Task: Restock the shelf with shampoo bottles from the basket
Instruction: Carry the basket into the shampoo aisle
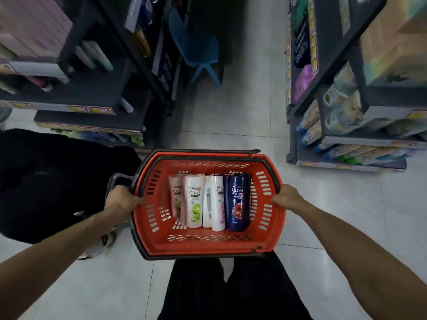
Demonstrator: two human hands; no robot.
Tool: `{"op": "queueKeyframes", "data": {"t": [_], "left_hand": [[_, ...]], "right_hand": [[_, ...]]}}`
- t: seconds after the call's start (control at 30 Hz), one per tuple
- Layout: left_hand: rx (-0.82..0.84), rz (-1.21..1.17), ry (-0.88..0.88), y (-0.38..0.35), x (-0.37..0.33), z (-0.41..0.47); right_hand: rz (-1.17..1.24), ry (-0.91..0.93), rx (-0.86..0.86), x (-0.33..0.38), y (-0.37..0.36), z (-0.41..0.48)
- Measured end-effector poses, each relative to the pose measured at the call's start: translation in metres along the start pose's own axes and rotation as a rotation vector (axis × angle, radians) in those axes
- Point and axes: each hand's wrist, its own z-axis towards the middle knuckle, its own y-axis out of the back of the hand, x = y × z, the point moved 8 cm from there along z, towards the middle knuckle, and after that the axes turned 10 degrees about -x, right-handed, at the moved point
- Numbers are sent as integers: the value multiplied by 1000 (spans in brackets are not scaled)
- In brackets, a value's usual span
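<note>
You hold the basket (208, 247) out in front of you by its two short ends. Your left hand (123, 199) grips the left rim just beside the black handle (115, 179), and your right hand (288, 197) grips the right rim, with fingers curled over the edge on both sides. Neither hand is free to pick. The shampoo bottles (194, 202) lie flat on the basket floor directly between your hands, packed side by side in one row, with their long axes pointing away from you. The dark blue bottle (238, 202) ends the row on the right, nearest your right hand, and the pinkish bottle (176, 197) ends it on the left, nearest your left. Shelves flank the aisle, one to your left (92, 98) and one to your right (346, 139). Both are too blurred to tell which takes shampoo. You will likely need to set the basket down or carry it in one hand. Then reach in from above and close across a bottle's narrow width.
</note>
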Motion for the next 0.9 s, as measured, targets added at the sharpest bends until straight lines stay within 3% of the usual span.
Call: {"op": "queueKeyframes", "data": {"t": [0.27, 0.57, 0.9], "left_hand": [[33, 4, -57, 10, -114, 78], [198, -4, -146, 23, -271, 214], [274, 75, -245, 69, -485, 337]], "right_hand": [[-52, 36, -28, 77, 98, 96], [-97, -115, -119, 139, 188, 191], [49, -272, -191, 198, 271, 279]]}}
